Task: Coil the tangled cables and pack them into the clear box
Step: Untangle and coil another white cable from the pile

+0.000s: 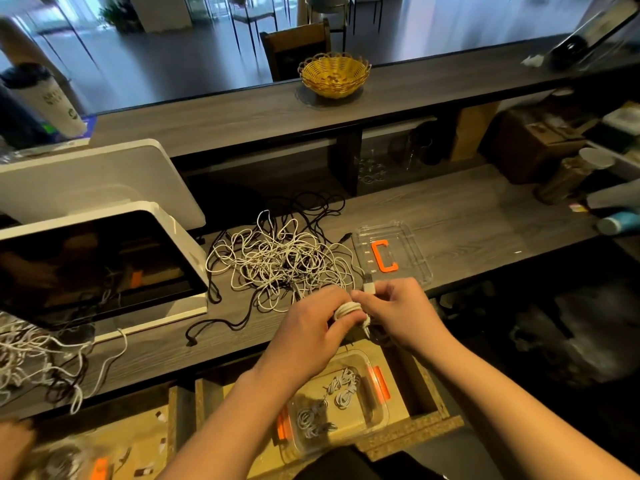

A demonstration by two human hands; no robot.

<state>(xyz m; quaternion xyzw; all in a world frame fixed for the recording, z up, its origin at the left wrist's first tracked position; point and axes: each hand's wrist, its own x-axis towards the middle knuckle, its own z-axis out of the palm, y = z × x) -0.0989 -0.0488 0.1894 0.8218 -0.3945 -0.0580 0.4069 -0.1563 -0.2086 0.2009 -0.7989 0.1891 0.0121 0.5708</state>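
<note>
The left hand (pixel 313 327) is gripping a small white coil (pixel 348 308), fingers curled round its bundled loops, while the right hand (pixel 391 306) is pinching the cable's white plug end (pixel 369 286) just above the coil, thumb and fingers pressed together on it. Both hands are working over the near edge of the grey wood-grain surface (pixel 467 220), close beside the tangle.

The job is looking well short of half done, by my judgement. A clear box (pixel 372 407) with orange latches is sitting below the surface edge, under the forearms, and it is already holding several coiled white cables (pixel 343 388). The bundle in hand is appearing nearly wound, with only the plug end left to tuck. Still waiting is the large tangled pile (pixel 277 258) of white and black cables lying on the surface between the white monitor (pixel 104 271) and a clear lid (pixel 393 251) with an orange clip. More loose cable (pixel 41 355) is trailing off the surface at the far left.

How many turns the coil is carrying is hidden by the fingers. The count of cables in the pile is impossible to tell. The lower left corner is blurred and cut off, and what looks like another orange-latched container there is too unclear to name.
</note>
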